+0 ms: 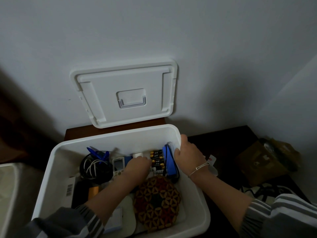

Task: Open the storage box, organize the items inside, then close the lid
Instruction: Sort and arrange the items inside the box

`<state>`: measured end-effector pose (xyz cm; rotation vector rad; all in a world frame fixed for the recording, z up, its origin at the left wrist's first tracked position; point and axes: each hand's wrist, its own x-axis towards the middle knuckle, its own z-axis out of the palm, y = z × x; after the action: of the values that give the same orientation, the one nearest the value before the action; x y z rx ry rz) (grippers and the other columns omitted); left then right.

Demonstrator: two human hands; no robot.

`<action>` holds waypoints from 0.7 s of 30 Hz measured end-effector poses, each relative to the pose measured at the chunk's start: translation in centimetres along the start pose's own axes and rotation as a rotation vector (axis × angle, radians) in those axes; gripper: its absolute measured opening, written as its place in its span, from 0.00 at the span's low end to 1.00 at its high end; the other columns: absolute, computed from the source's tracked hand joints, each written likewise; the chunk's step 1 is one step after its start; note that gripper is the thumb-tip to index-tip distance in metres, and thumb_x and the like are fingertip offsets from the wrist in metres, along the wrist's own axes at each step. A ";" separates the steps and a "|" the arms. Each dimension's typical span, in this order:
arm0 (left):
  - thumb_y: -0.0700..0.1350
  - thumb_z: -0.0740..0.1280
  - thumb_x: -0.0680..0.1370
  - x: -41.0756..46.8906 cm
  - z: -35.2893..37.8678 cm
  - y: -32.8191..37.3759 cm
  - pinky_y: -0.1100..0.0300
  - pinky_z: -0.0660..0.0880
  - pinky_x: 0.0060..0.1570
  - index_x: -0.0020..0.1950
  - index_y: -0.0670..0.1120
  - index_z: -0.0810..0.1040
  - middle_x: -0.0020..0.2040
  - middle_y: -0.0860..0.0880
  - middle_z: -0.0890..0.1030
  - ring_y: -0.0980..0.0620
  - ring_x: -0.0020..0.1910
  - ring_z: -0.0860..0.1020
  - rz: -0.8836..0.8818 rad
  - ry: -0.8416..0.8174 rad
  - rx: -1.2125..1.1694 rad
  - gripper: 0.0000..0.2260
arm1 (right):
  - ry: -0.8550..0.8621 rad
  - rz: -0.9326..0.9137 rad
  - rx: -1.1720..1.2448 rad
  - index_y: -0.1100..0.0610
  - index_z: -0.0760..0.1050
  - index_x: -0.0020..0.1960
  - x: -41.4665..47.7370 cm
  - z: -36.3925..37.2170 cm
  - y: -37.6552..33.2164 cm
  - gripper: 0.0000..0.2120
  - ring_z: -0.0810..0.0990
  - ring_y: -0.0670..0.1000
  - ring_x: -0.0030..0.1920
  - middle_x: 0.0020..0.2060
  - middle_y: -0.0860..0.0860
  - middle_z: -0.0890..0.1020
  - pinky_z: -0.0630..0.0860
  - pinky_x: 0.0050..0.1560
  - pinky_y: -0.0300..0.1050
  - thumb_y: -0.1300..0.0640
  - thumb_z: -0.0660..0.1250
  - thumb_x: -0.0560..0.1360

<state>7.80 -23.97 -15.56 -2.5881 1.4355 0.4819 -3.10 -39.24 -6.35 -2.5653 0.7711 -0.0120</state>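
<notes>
a: where's the box (56,170)?

b: on a dark table (75,133) against the wall (154,31), lid (127,93) off and leaning upright on the wall just behind it. the box is open and full.

a: and the hands?

b: both inside it. the left hand (137,166) is knuckles up in the far middle, fingers curled down onto a small white item (138,154) and a pack of batteries (157,159). i cannot tell whether its grip actually holds anything; the fingertips are hidden under the hand.

a: the right one?

b: the right hand (187,154) is at the far right corner, thumb up along the box wall, its grip closed on a flat blue case (169,162) that stands on edge against that wall. a thin bracelet (199,168) sits on the wrist.

a: what lies near the grips?

b: the batteries sit between the two hands, touching the blue case's left side. left of the left hand is a white remote (118,166), then coiled black and white cables (93,169) with a blue clip (97,152) on top. nearer the person, under the forearms, a round patterned trivet (157,203) lies flat. at the near left are an orange-brown item (93,192) and a white carton with a barcode (69,188).

a: outside the box?

b: a brown bag (264,162) and loose cables on the right; striped sleeves (267,210) pushed up both arms.
</notes>
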 end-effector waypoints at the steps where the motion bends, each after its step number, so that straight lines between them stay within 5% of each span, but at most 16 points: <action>1: 0.45 0.63 0.79 0.1 -0.1 0.4 0.51 0.76 0.52 0.59 0.44 0.74 0.58 0.44 0.78 0.45 0.57 0.77 -0.006 0.010 -0.038 0.10 | -0.003 0.001 0.003 0.57 0.62 0.63 0.0 0.0 0.0 0.15 0.77 0.53 0.41 0.40 0.51 0.72 0.79 0.39 0.50 0.53 0.55 0.79; 8: 0.43 0.65 0.78 1.0 0.6 3.3 0.57 0.76 0.49 0.57 0.44 0.76 0.58 0.45 0.76 0.48 0.52 0.78 -0.081 0.092 -0.341 0.08 | 0.016 0.001 -0.004 0.57 0.62 0.63 0.0 0.1 0.0 0.14 0.74 0.51 0.38 0.38 0.50 0.72 0.76 0.34 0.46 0.53 0.56 0.79; 14: 0.40 0.70 0.75 -0.2 1.3 3.1 0.63 0.73 0.46 0.59 0.44 0.72 0.57 0.47 0.73 0.53 0.48 0.75 -0.410 0.252 -0.840 0.14 | 0.017 -0.002 -0.012 0.57 0.62 0.63 0.0 0.2 0.1 0.14 0.75 0.52 0.39 0.38 0.51 0.72 0.78 0.36 0.48 0.54 0.55 0.79; 21: 0.36 0.61 0.79 0.6 -0.5 5.4 0.53 0.77 0.56 0.58 0.39 0.76 0.51 0.43 0.80 0.46 0.52 0.79 -0.611 -0.026 -1.223 0.10 | 0.022 -0.007 -0.010 0.57 0.62 0.63 0.0 0.3 0.1 0.14 0.77 0.52 0.40 0.40 0.52 0.75 0.80 0.38 0.50 0.53 0.55 0.79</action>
<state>3.67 -27.49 -15.15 -3.5642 0.1519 1.6289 -3.10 -39.23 -6.72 -2.5811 0.7722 -0.0395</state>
